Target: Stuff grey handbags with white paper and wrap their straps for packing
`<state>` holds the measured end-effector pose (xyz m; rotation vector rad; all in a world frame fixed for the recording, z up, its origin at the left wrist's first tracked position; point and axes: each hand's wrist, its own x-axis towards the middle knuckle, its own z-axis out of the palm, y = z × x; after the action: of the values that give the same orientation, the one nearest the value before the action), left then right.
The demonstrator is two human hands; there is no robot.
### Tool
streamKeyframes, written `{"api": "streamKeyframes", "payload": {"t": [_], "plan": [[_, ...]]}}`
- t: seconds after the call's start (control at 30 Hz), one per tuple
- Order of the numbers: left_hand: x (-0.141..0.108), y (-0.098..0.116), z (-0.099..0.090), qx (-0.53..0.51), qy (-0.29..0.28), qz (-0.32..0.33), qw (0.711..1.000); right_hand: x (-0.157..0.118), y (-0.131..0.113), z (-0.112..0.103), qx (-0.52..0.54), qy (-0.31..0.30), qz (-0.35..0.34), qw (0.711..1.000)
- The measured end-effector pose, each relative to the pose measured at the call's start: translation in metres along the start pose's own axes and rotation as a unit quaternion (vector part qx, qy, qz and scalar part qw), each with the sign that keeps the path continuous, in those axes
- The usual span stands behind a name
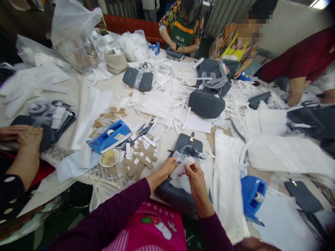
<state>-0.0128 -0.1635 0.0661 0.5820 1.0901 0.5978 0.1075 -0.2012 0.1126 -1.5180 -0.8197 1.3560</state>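
1. Fingers (172,162) of the left hand (166,168) curl nearly closed on the left end of a white paper strip (183,167), whose long axis runs diagonally, lower left to upper right, its far end pointing at the right hand.
2. Right hand (196,177): fingers (192,168) pinch the strip's other end, nearly closed (exact grip partly hidden by the paper).
3. Directly beneath both hands, a dark grey handbag (180,197) lies with its long axis running side to side; its metal clasp (192,139) points away from the person.
4. Further right: folded white sheets (227,181), then a blue tape dispenser (252,193).
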Motion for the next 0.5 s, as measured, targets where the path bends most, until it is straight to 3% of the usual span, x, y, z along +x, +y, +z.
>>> {"api": "streamKeyframes", "payload": {"t": [0.2, 0.5], "plan": [[-0.005, -0.003, -0.011, -0.011, -0.040, 0.016, 0.999, 0.000, 0.013, -0.009, 0.006, 0.063, 0.003, 0.998], [-0.015, 0.000, -0.014, -0.064, -0.107, 0.026, 0.992, 0.033, 0.031, 0.000, -0.053, 0.069, 0.003, 0.996]]}}
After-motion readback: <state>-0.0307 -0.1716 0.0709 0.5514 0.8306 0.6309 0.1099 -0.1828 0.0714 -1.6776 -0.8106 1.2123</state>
